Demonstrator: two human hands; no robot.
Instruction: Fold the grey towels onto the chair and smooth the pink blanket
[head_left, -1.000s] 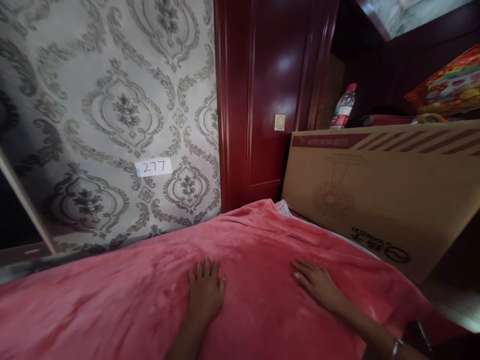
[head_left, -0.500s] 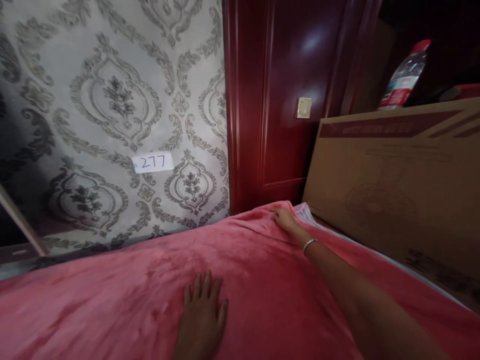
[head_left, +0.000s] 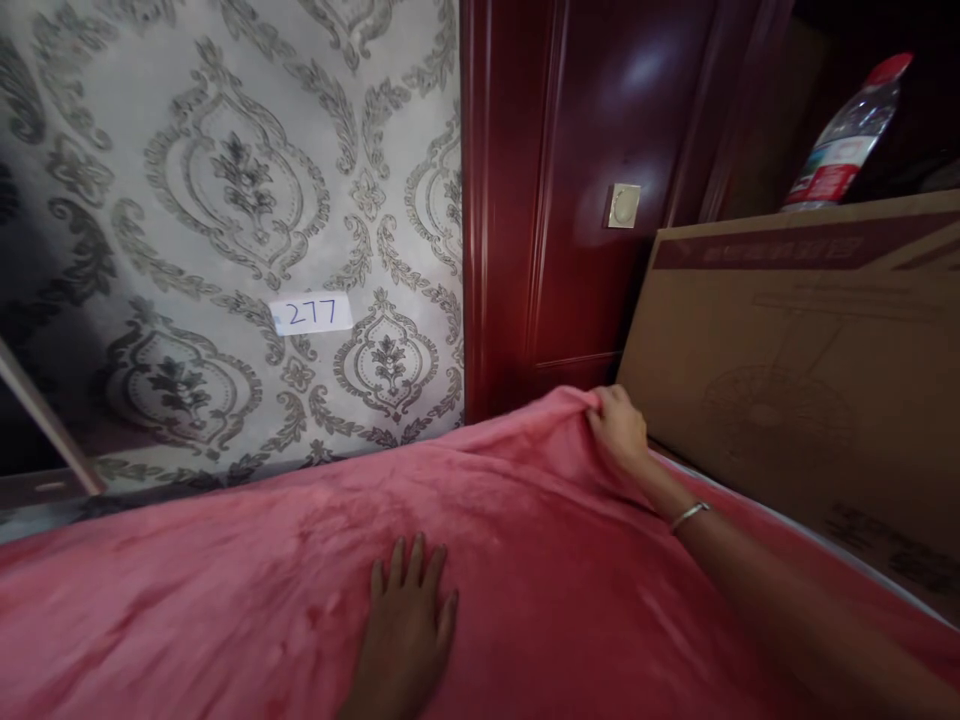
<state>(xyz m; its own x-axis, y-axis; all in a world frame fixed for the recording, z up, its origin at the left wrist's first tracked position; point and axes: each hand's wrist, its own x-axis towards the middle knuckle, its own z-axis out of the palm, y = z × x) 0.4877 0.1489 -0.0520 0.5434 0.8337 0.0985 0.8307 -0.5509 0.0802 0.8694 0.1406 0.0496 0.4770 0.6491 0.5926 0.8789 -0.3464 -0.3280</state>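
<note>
A plush pink blanket (head_left: 247,580) covers the broad surface in front of me, a few wrinkles running across it. My left hand (head_left: 405,625) lies flat on it near the bottom middle, fingers spread. At the far right corner, my right hand (head_left: 621,425) pinches the blanket's edge and holds it raised, so folds slope down from the fingers. A silver bracelet (head_left: 690,516) circles my right wrist. The fingertips of the right hand are partly hidden by the cloth.
Right of the blanket stands a large cardboard box (head_left: 795,340), with a red-capped plastic bottle (head_left: 844,140) on top. Behind are a dark red wooden panel (head_left: 510,220) with a square plate (head_left: 623,206) and patterned wallpaper (head_left: 240,190) bearing a "277" label (head_left: 311,313).
My right hand has lifted the blanket's corner and moved right with it, covering the white edge seen there earlier. The left hand stays almost in place. The view has shifted slightly.
</note>
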